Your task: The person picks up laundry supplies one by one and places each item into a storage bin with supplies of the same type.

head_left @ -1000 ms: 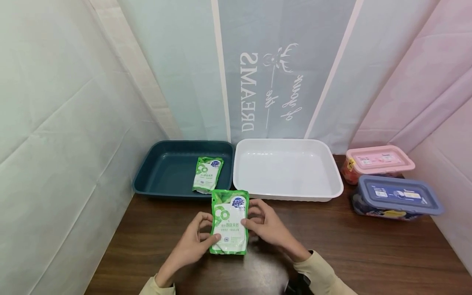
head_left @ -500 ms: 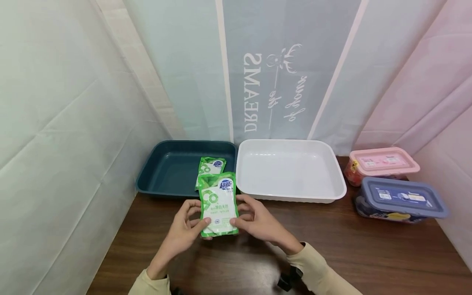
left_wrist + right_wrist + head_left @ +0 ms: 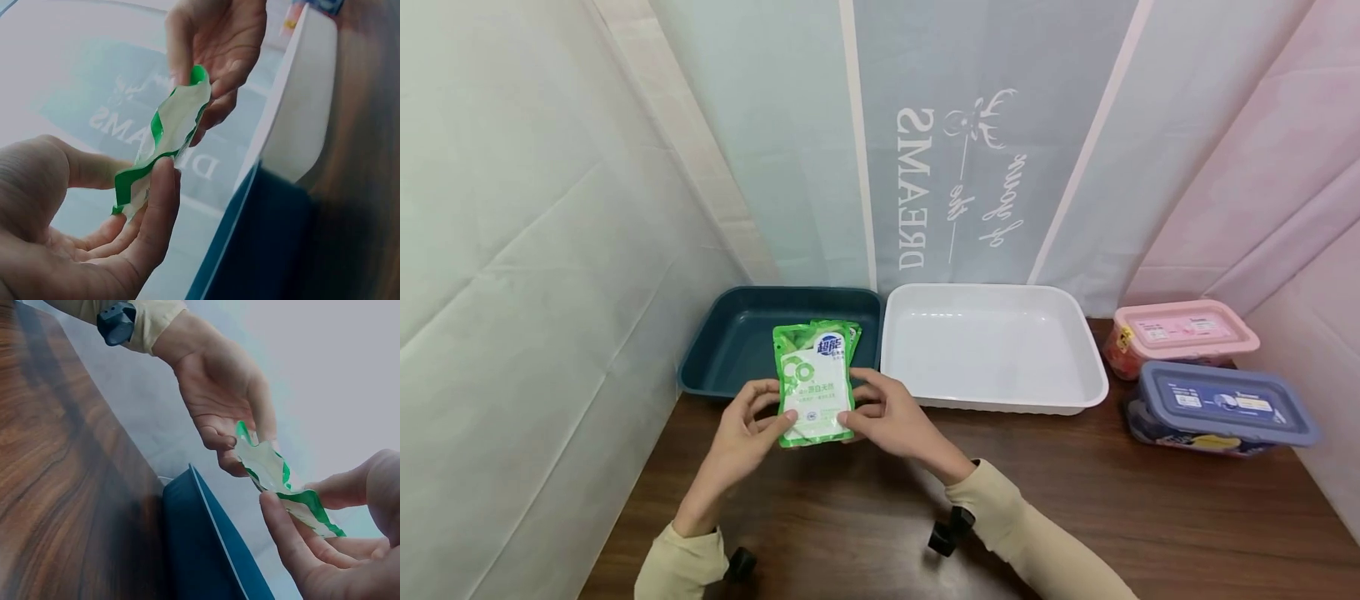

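A green and white pouch [image 3: 814, 387] with printed lettering is held up in front of the dark teal tray [image 3: 730, 342]. My left hand [image 3: 748, 429] pinches its lower left side, thumb on the front and fingers behind. On the opposite edge my right hand [image 3: 891, 417] grips it the same way. Behind it, a second pouch [image 3: 854, 333] of the same kind shows only its top and right edge; the rest is hidden. Both wrist views show the held pouch [image 3: 175, 122] from its bottom end, between the two hands and above the tray's rim level.
Beside the teal tray stands a white tray [image 3: 992, 350]. At the right are a pink-lidded box [image 3: 1187, 329] and a blue-lidded box [image 3: 1225, 404]. Fabric walls [image 3: 550, 250] rise at the left and back of the brown wooden table [image 3: 850, 533].
Both hands have carried the pouch left and away from the body, from the table front toward the teal tray. It now covers most of the pouch in the tray.
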Demonstrator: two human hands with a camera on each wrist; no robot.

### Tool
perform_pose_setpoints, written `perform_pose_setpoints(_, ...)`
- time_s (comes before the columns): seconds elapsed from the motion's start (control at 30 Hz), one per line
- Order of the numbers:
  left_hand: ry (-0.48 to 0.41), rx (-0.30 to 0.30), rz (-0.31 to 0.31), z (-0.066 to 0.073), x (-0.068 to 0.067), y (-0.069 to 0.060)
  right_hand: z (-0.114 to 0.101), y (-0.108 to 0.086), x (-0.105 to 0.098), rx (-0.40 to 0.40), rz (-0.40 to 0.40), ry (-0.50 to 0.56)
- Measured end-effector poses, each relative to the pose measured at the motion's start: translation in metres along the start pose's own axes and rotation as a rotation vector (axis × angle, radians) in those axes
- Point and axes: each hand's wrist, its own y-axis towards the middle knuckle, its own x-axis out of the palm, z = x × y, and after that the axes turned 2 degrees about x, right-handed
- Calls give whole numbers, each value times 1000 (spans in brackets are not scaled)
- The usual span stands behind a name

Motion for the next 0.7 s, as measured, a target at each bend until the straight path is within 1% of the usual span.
perform_pose_setpoints(0.1,34,-11,11,2,-8,4,-2,8,4,-9,25,-1)
perform_pose_setpoints(0.27,37,-36,15,6,-18,12,-6,20,9,-27,50,-36)
perform_pose_setpoints(0.47,64,-17,9,11,-35,20,-13,37,16,-39,54,-7)
perform_pose_setpoints(0.6,109,5,4,16,-48,27,-16,51,20,-27,60,14)
perform_pose_setpoints(0.7,152,14,3,19,-54,33,-19,59,20,-22,75,21)
